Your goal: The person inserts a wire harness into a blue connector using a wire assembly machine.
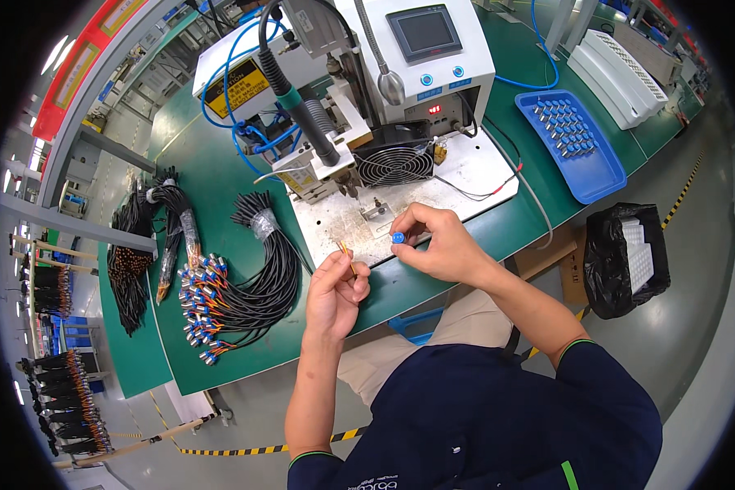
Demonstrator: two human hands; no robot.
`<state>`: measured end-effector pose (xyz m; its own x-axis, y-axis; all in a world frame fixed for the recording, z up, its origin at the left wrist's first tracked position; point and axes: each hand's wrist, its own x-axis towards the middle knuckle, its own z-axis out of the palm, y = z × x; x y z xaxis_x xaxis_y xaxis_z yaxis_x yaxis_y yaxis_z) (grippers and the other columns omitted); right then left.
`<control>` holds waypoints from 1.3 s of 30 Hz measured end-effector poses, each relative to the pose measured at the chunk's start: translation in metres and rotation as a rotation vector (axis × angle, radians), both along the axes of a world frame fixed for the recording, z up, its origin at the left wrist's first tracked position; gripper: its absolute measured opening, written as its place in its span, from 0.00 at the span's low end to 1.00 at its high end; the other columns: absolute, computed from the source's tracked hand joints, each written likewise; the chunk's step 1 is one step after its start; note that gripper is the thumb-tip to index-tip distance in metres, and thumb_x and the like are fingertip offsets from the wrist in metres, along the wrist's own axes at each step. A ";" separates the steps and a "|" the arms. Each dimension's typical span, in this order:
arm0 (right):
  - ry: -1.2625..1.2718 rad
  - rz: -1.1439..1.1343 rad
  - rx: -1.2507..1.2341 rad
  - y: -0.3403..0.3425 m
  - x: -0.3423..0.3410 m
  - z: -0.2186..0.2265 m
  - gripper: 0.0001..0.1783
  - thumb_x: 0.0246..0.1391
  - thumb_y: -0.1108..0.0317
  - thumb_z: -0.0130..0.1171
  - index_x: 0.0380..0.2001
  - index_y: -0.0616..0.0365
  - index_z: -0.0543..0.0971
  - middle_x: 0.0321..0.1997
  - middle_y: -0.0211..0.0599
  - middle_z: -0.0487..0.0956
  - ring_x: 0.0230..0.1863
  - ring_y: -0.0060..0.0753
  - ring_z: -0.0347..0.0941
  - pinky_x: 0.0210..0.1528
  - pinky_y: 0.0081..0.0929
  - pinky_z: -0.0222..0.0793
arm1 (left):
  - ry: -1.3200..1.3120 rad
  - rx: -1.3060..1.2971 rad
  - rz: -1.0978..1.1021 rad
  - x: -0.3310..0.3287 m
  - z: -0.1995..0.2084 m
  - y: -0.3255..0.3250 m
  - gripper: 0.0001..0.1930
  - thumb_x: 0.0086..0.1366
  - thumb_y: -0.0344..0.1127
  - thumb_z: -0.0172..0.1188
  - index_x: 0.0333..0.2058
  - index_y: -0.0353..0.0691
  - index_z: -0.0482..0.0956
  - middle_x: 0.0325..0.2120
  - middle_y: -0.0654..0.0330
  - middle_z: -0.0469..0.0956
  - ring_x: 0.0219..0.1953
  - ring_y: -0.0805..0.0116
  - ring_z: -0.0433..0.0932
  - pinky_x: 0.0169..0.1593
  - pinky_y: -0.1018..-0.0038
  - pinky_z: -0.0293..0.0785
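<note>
Between the thumb and fingers of my left hand (pixel 333 294) are thin orange and yellow wires (pixel 345 248), their ends pointing up. A small round blue connector (pixel 398 238) is pinched between the thumb and forefinger of my right hand (pixel 441 245). The wires and the connector are apart, with a narrow gap between my hands. Both hands are at the front edge of a soldering machine's white base plate (pixel 482 175). Just behind them, a small metal fixture (pixel 376 210) sits on the plate under the machine's head (pixel 347 184).
Left of the machine lies a bundle of black cables (pixel 273 261), beside a pile of blue-and-silver connectors (pixel 204 298) on orange wires. At the right, a blue tray (pixel 592 175) holds several connectors (pixel 565 129). A black-bagged bin (pixel 608 278) stands below the table edge.
</note>
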<state>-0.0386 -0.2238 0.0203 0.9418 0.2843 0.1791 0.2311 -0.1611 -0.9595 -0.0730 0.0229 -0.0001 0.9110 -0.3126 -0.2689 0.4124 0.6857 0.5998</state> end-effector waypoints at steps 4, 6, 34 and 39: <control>0.006 -0.001 0.011 0.001 0.000 0.000 0.11 0.54 0.75 0.72 0.38 0.65 0.79 0.43 0.39 0.86 0.39 0.24 0.82 0.45 0.26 0.80 | 0.058 0.056 0.031 -0.001 -0.001 0.001 0.08 0.78 0.36 0.60 0.46 0.40 0.84 0.42 0.48 0.88 0.33 0.67 0.83 0.34 0.73 0.78; 0.004 -0.003 0.011 0.003 0.000 0.001 0.11 0.55 0.75 0.72 0.38 0.65 0.79 0.43 0.39 0.86 0.39 0.24 0.82 0.45 0.26 0.80 | 0.050 0.072 0.056 -0.001 -0.005 0.001 0.08 0.78 0.36 0.60 0.46 0.40 0.85 0.42 0.48 0.88 0.34 0.66 0.84 0.35 0.73 0.79; 0.101 0.027 0.109 0.010 0.011 -0.007 0.14 0.63 0.70 0.70 0.46 0.66 0.79 0.38 0.28 0.81 0.38 0.15 0.73 0.40 0.18 0.73 | -0.199 0.497 0.065 0.035 0.019 0.002 0.06 0.76 0.31 0.62 0.41 0.33 0.80 0.30 0.55 0.85 0.21 0.81 0.68 0.25 0.83 0.59; 0.178 0.108 0.243 0.007 0.038 -0.025 0.16 0.65 0.70 0.69 0.51 0.66 0.78 0.46 0.32 0.81 0.45 0.17 0.78 0.49 0.20 0.77 | -0.160 0.575 0.056 0.053 0.018 -0.001 0.08 0.73 0.31 0.66 0.39 0.29 0.84 0.28 0.63 0.82 0.21 0.84 0.65 0.24 0.83 0.55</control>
<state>-0.0010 -0.2172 -0.0044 0.9311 0.3537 0.0893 0.0595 0.0941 -0.9938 -0.0201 0.0215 0.0177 0.9649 -0.1079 -0.2392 0.2593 0.2512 0.9326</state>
